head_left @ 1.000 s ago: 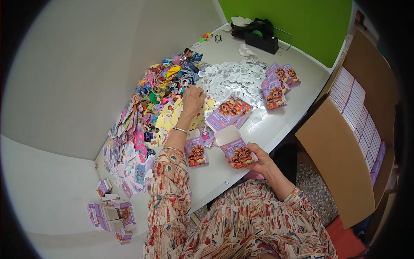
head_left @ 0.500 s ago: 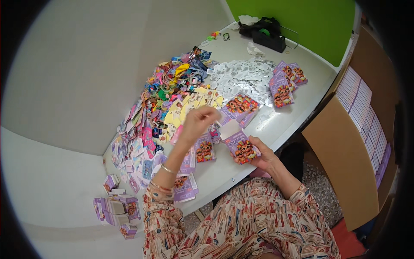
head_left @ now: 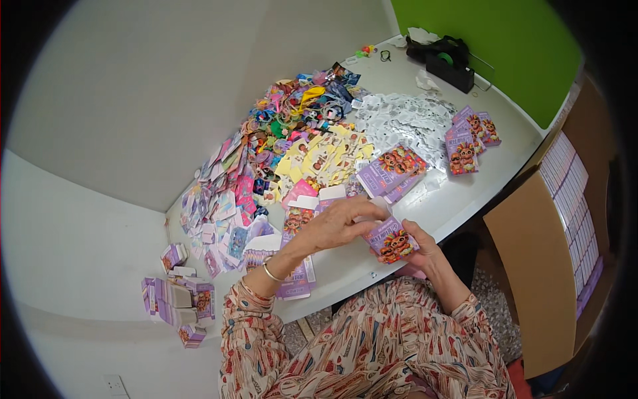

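Between both hands, a small purple box (head_left: 393, 239) is held above the table (head_left: 465, 193) edge: the right hand (head_left: 420, 247) cups it from below to steady it, and left hand (head_left: 335, 223) fingers pinch its open top flap. Beyond lie bright cards (head_left: 292, 133), more boxes (head_left: 392, 169), a tape dispenser (head_left: 448, 63), a green wall (head_left: 492, 46).

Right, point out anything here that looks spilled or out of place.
Several purple boxes lie on the floor beside the table, off the work surface, some tipped on their sides. On the table, the colourful packets sit in a loose, sprawling heap rather than stacks.
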The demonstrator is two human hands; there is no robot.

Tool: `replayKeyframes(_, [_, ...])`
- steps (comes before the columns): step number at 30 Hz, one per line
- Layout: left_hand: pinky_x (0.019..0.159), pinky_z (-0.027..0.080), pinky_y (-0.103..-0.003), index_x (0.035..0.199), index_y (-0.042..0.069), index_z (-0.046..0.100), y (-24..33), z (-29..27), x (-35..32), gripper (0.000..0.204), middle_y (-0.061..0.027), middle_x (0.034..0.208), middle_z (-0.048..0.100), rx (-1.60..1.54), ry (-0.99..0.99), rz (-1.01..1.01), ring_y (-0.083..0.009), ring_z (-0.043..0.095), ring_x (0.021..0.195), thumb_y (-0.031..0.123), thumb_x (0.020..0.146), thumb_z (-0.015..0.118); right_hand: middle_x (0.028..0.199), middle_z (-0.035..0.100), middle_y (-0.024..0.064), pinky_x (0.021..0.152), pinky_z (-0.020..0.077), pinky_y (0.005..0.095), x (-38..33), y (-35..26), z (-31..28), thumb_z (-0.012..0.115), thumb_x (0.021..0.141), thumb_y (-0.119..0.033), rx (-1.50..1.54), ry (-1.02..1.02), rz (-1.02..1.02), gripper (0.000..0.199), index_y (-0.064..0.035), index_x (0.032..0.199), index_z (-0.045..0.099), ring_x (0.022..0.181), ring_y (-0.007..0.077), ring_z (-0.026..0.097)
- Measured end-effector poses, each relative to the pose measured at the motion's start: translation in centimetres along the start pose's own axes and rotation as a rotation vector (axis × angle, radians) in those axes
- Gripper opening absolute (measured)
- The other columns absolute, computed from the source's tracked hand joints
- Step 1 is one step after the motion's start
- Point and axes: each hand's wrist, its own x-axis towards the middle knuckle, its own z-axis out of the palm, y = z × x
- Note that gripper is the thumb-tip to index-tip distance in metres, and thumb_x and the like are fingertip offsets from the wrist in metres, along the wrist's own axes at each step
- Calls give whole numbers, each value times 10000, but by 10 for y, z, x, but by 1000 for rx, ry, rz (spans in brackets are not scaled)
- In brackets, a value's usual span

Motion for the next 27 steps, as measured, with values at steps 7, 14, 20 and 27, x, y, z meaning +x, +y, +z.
replayKeyframes(7, [646,500,-266,1077,51,644,-18,-13,-6,221,-64,940,647,-41,113,83,-144,626,760,127,871,623,1156,612,135,928,497,369,1,-13,21,728,814,-175,-565,82,-215,519,4,1245,499,1030,214,618])
replayKeyframes(14, [636,500,-255,1094,59,613,-7,-12,-8,218,-56,936,643,-83,90,-57,-100,614,764,125,887,622,1114,570,219,863,479,402,8,19,53,818,662,-312,-1501,491,-635,848,32,1295,370,1014,336,598])
replayKeyframes(20, [787,494,-239,1123,44,579,-68,-60,-26,215,-24,974,644,-284,431,-78,-95,606,895,121,925,607,1104,539,206,866,467,425,12,22,45,808,657,-304,-1623,532,-702,795,34,1258,412,1017,355,561])
replayKeyframes(27, [683,493,-468,820,-15,624,-199,-120,-93,373,-226,829,644,854,702,-461,-401,623,774,331,751,745,937,514,192,786,422,435,20,32,39,786,660,-299,-1729,501,-912,726,70,1186,446,877,348,517])
